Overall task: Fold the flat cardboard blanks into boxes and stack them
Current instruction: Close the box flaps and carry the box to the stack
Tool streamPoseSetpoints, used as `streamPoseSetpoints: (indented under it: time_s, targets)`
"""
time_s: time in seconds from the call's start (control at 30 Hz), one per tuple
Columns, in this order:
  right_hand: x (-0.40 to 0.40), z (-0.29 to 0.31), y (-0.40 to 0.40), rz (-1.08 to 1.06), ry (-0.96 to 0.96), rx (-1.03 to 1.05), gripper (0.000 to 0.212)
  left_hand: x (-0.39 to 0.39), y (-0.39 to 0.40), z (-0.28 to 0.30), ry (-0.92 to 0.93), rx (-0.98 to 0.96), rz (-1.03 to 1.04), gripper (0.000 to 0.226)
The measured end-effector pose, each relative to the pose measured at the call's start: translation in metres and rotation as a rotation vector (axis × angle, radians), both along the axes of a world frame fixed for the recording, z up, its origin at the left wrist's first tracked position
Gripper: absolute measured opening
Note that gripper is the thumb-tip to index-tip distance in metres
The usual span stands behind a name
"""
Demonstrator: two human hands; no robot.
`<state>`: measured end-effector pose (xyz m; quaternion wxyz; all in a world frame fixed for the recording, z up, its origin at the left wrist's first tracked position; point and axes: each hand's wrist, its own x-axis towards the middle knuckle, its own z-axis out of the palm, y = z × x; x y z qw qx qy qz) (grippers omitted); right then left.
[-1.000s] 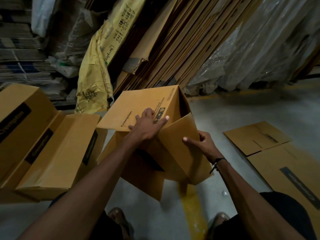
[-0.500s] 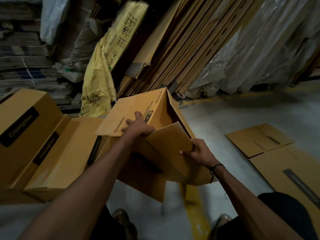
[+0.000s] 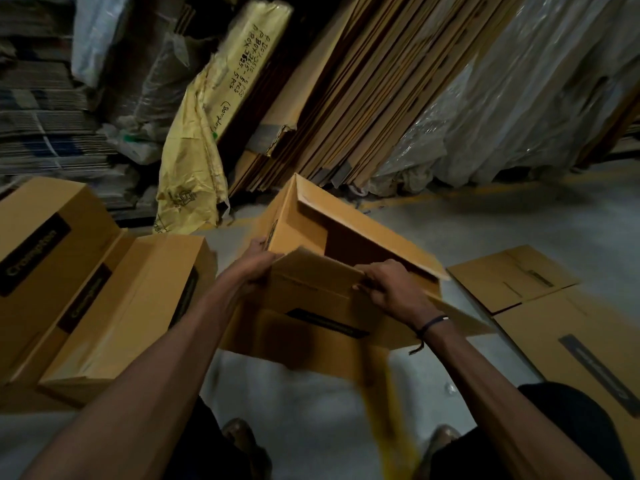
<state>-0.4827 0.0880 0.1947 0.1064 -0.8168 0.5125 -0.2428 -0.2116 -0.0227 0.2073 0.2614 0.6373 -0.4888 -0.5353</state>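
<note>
The box (image 3: 346, 244) is up in the air over the floor (image 3: 519, 230), its open end dark inside. The left hand (image 3: 254, 266) grips its left edge. The right hand (image 3: 391, 285) pinches a flap (image 3: 315, 268). Folded boxes (image 3: 104, 306) sit left, flat sheets (image 3: 554, 306) right, both partly cut off.

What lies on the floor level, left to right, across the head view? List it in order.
Folded boxes → left hand → box being folded → right hand → flat blanks.
</note>
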Motion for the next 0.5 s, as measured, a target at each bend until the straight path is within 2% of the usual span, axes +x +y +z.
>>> streamPoseSetpoints:
  time_s: [0.07,0.17,0.33,0.4,0.5]
  targets:
    - [0.0,-0.003,-0.001,-0.025,0.186,-0.03,0.025,0.0,0.02,-0.02,0.126,0.029,0.006,0.073]
    - [0.004,-0.014,0.001,-0.055,0.449,-0.04,0.027,-0.003,0.042,-0.057,0.209,0.112,0.014,0.071]
    - [0.015,-0.027,0.02,0.03,0.489,-0.029,0.024,0.0,0.057,-0.107,0.236,0.3,0.007,0.077]
    - [0.017,-0.037,0.022,0.041,0.471,0.01,0.026,0.003,0.059,-0.121,0.184,0.372,-0.01,0.071]
    - [0.021,-0.056,0.021,0.089,0.561,0.066,0.02,0.007,0.056,-0.138,0.058,0.459,-0.027,0.069]
